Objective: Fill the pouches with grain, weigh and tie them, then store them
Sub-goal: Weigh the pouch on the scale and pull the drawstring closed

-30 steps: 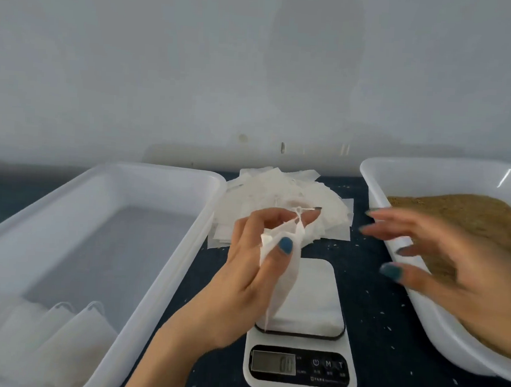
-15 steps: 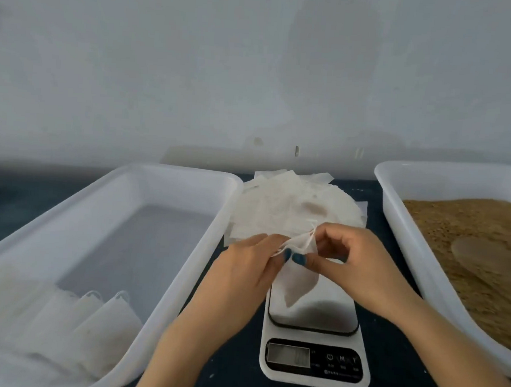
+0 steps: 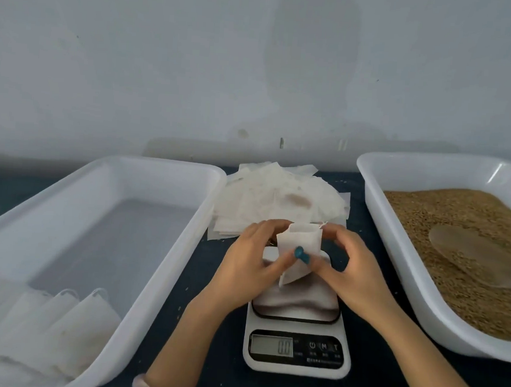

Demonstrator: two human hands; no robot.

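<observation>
Left hand (image 3: 250,261) and right hand (image 3: 351,277) pinch the seemingly empty pouch (image 3: 302,238) above the scale (image 3: 297,303), fingertips hidden behind.

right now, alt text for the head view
The left hand and right hand pinch a small white drawstring pouch above a white digital scale. A white plastic tub of brown grain sits right of it, a translucent tub holding white pouches left.

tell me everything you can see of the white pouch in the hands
The pouch is small, white and thin, like paper or fine cloth, and looks flat and empty. A string shows at its top right corner. It is held mouth up, tilted, above the scale. The left hand and right hand pinch its upper sides, thumbs on its front face. Whether its lower corner touches the scale cannot be told.
</observation>
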